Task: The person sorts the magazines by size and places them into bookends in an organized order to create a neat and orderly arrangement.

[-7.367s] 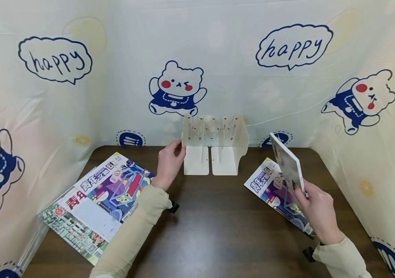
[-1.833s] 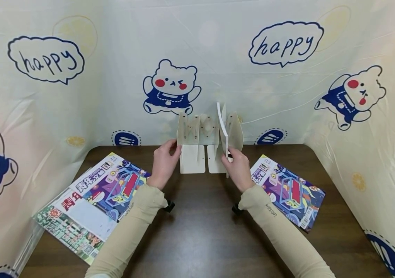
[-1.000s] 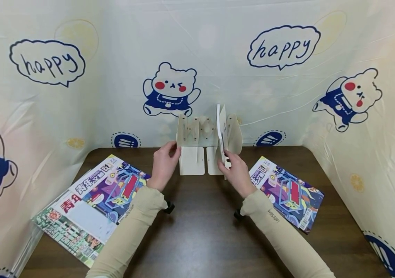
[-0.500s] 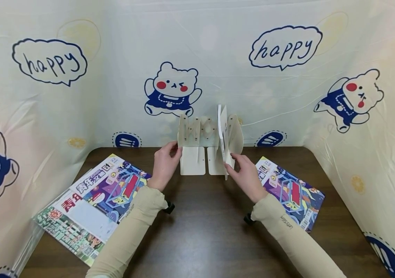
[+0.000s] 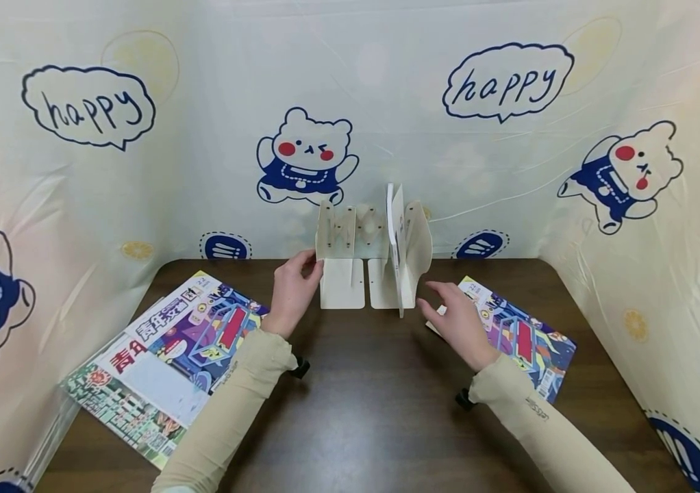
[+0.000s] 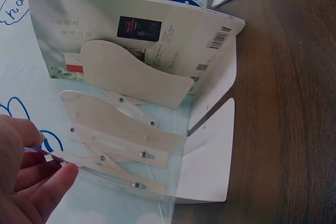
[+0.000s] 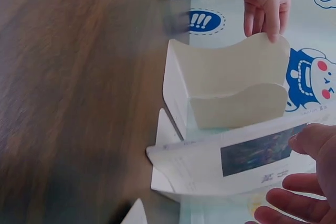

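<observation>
A cream bookend rack (image 5: 342, 286) with several upright dividers stands at the back middle of the table. One thin magazine (image 5: 394, 239) stands on edge in its right part; the left wrist view shows this magazine's greenish back cover (image 6: 184, 30) beside a curved divider (image 6: 126, 74). My left hand (image 5: 291, 291) pinches the rack's left end panel between thumb and fingers. To the right of the rack, my right hand (image 5: 461, 325) is apart from the standing magazine, its fingers loosely spread and holding nothing. Its fingers and thumb (image 7: 312, 140) appear before the magazine's cover in the right wrist view.
Several overlapping magazines (image 5: 220, 335) lie flat on the left of the dark wooden table (image 5: 350, 411). Another colourful magazine (image 5: 525, 346) lies on the right, partly behind my right hand. A printed cloth (image 5: 387, 82) hangs round the back and sides.
My right hand has carried a magazine from the right into the rack, let go and drawn back rightward. The magazine stays upright there. My left hand keeps its hold on the rack.
</observation>
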Available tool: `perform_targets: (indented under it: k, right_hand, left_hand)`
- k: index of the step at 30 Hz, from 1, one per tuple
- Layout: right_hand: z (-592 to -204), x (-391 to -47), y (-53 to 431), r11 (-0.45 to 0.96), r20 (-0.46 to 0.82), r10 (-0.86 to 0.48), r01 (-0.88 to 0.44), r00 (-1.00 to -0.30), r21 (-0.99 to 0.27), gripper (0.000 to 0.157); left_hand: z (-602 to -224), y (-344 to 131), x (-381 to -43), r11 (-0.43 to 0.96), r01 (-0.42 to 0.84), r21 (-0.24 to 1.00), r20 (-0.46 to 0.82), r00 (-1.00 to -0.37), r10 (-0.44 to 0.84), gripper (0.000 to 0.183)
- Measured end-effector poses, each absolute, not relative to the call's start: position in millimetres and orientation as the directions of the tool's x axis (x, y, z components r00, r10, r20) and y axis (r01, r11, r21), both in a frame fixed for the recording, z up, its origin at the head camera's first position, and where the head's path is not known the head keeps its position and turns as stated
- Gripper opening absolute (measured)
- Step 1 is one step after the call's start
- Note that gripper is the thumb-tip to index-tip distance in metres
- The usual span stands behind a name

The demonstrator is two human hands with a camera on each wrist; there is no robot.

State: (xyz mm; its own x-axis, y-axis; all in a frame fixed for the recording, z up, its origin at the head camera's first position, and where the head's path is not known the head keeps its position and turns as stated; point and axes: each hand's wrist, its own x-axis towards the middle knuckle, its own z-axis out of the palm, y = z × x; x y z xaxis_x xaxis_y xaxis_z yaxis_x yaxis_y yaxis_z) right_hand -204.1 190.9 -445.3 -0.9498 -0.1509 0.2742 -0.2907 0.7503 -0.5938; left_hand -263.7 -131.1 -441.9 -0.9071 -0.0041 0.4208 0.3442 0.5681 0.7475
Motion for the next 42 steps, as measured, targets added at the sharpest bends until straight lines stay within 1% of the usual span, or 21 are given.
perform_targets:
  k: [5, 10, 14, 23, 32, 42]
  right_hand:
    - [-446.3, -196.7, 202.7, 0.776, 0.263, -0.157, -0.284, -0.952, -0.563, 0.046]
    - [-444.8, -188.5, 215.2, 0.803, 0.204, -0.151, -0.240, -0.967, -0.546, 0.048]
    - [-444.8, -183.6, 224.2, 0.825, 0.187, -0.141, -0.219, -0.972, -0.521, 0.047]
    - [-452.5, -177.3, 244.1, 0.859, 0.104, -0.125, -0.160, -0.987, -0.487, 0.051]
    - [-464.9, -171.2, 256.0, 0.875, 0.087, -0.128, -0.154, -0.988, -0.459, 0.047]
    - [-481.9, -166.4, 263.4, 0.898, 0.099, -0.135, -0.164, -0.986, -0.408, 0.044]
  left_hand:
    - [-441.7, -132.0, -262.9, 0.565, 0.351, 0.746, 0.428, -0.904, -0.004, 0.034]
    - [-442.2, -132.3, -263.1, 0.566, 0.349, 0.747, 0.426, -0.905, -0.005, 0.034]
    - [-441.7, -132.4, -263.1, 0.567, 0.347, 0.747, 0.427, -0.904, -0.010, 0.034]
    - [-440.7, -133.4, -263.0, 0.563, 0.339, 0.754, 0.417, -0.909, -0.011, 0.035]
    - [-441.1, -132.9, -263.0, 0.560, 0.342, 0.755, 0.414, -0.910, -0.001, 0.036]
    - [-442.4, -133.2, -263.9, 0.566, 0.348, 0.748, 0.420, -0.908, 0.003, 0.036]
